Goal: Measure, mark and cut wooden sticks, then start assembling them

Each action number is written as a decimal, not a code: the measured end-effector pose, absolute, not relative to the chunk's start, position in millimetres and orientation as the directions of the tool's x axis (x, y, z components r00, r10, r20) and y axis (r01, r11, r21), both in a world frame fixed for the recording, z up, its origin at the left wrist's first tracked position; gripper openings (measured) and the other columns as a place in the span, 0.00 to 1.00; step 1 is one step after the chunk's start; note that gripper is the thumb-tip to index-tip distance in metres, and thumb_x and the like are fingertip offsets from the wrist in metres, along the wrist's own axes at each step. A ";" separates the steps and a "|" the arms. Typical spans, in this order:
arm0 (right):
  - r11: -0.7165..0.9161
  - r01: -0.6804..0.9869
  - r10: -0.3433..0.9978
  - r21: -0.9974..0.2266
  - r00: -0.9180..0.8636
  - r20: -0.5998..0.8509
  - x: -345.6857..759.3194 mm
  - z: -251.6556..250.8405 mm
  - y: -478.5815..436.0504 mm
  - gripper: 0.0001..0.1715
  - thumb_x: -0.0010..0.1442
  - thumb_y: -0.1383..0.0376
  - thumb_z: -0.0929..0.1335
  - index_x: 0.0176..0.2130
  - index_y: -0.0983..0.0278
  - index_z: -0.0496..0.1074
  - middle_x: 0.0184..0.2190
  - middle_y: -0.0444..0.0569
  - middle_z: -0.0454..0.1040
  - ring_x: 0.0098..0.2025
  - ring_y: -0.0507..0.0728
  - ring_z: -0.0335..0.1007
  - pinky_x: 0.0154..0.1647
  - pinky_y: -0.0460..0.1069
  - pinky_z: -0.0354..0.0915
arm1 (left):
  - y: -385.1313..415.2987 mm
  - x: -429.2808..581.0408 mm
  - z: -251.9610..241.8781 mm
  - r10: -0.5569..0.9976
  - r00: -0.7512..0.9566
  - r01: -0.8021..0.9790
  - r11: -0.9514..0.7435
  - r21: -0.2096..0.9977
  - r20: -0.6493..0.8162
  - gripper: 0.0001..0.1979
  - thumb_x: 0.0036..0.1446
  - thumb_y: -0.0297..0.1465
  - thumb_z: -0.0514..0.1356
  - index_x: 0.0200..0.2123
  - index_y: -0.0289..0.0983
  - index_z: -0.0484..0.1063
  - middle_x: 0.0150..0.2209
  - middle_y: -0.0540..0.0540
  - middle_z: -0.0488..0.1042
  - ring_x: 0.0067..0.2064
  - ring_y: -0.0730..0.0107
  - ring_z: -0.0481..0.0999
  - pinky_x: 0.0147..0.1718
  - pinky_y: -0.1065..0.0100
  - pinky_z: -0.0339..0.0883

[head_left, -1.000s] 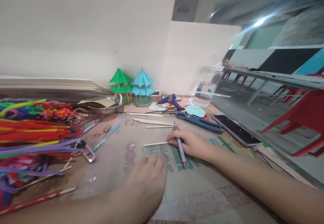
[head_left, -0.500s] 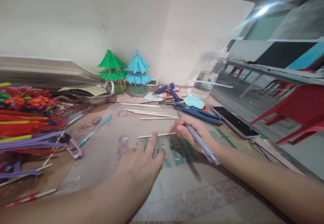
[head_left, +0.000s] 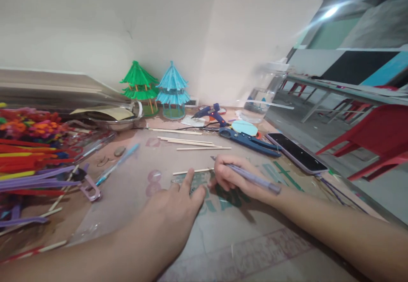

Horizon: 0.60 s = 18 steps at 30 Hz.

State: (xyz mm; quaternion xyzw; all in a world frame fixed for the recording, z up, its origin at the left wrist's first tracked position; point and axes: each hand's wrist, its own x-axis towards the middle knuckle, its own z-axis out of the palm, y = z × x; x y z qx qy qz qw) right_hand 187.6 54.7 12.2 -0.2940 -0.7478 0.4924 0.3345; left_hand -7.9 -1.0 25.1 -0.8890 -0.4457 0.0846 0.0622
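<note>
My left hand (head_left: 177,207) lies flat on the table with fingers stretched forward; its fingertips press a clear ruler (head_left: 191,179) beside a thin wooden stick (head_left: 191,171). My right hand (head_left: 231,176) is closed on a purple pen (head_left: 255,179), whose tip points left at the stick's right end. Both hands rest on a brown cardboard sheet with green print (head_left: 242,231).
Several loose wooden sticks (head_left: 191,142) lie further back. Blue cutters (head_left: 248,139), a blue glue gun (head_left: 212,114) and a phone (head_left: 296,152) are at right. Green (head_left: 138,86) and blue (head_left: 172,88) pagoda models stand by the wall. Coloured pipe cleaners (head_left: 32,154) pile at left.
My left hand slid forward and its fingers spread onto the ruler. My right hand turned the pen from upright to lying nearly flat, tip towards the stick. The view shifted slightly.
</note>
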 end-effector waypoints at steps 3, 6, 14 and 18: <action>0.376 0.122 0.774 -0.919 -0.586 0.239 189.6 13.1 55.3 0.28 0.65 0.44 0.60 0.25 0.62 0.61 0.16 0.39 0.61 0.20 0.50 0.66 0.21 0.45 0.61 | -0.2 -6.7 27.2 0.804 0.579 0.787 -0.595 -0.163 -0.139 0.29 0.50 0.16 0.50 0.54 0.37 0.70 0.63 0.24 0.58 0.40 0.49 0.82 0.27 0.56 0.76; 0.402 0.184 0.768 -0.897 -0.601 0.221 192.4 14.3 57.6 0.29 0.62 0.43 0.63 0.24 0.62 0.62 0.18 0.41 0.63 0.28 0.54 0.74 0.26 0.45 0.64 | -1.2 -5.6 30.1 0.809 0.571 0.790 -0.588 -0.174 -0.139 0.30 0.51 0.14 0.48 0.55 0.37 0.69 0.64 0.26 0.58 0.42 0.50 0.81 0.28 0.57 0.76; 0.317 0.111 0.772 -0.942 -0.607 0.188 195.0 10.8 63.1 0.26 0.65 0.47 0.61 0.26 0.62 0.62 0.16 0.39 0.62 0.23 0.52 0.71 0.24 0.45 0.64 | -7.6 -8.0 29.5 0.820 0.552 0.796 -0.573 -0.195 -0.155 0.30 0.52 0.13 0.46 0.56 0.37 0.67 0.64 0.28 0.59 0.44 0.50 0.81 0.35 0.49 0.77; 0.491 0.234 0.800 -0.839 -0.503 0.327 196.2 12.8 61.9 0.25 0.67 0.50 0.59 0.27 0.62 0.64 0.17 0.41 0.67 0.18 0.49 0.62 0.20 0.44 0.58 | -5.7 -7.2 28.5 0.816 0.557 0.792 -0.578 -0.195 -0.158 0.31 0.51 0.13 0.47 0.56 0.37 0.66 0.65 0.27 0.58 0.43 0.51 0.81 0.36 0.47 0.76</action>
